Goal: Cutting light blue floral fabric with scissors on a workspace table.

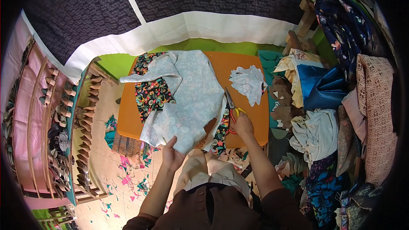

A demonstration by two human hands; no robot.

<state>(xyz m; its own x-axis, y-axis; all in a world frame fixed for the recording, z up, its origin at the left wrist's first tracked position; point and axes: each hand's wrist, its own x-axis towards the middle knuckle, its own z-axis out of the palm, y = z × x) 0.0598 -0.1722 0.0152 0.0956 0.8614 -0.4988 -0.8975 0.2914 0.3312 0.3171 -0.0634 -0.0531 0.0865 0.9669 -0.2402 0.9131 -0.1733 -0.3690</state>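
Clock directions are taken from the middle of the orange surface [128, 117]. Farthest out, at nine o'clock, a rack [73, 145] carries rows of shoe-shaped pieces [88, 121]. Pink and green scraps [126, 162] litter the floor [100, 166] around seven and eight o'clock. A large floral-print fabric [187, 87] spreads over the middle of the surface, mostly pale side up, its black patterned side turned up at nine o'clock. Between six and seven o'clock, the left hand [172, 156] pinches its near edge, thumb on top. Near three o'clock, scissors [230, 99] lie along its right edge, blades pointing toward eleven; whether they are parted is unclear. The right hand [243, 125], at four o'clock, grasps their yellow-and-red handles. Between two and three sits a crumpled pale cloth [247, 84]. Beyond the surface at three o'clock are blue satin fabric [319, 86] and, farther out, peach lace fabric [375, 115].
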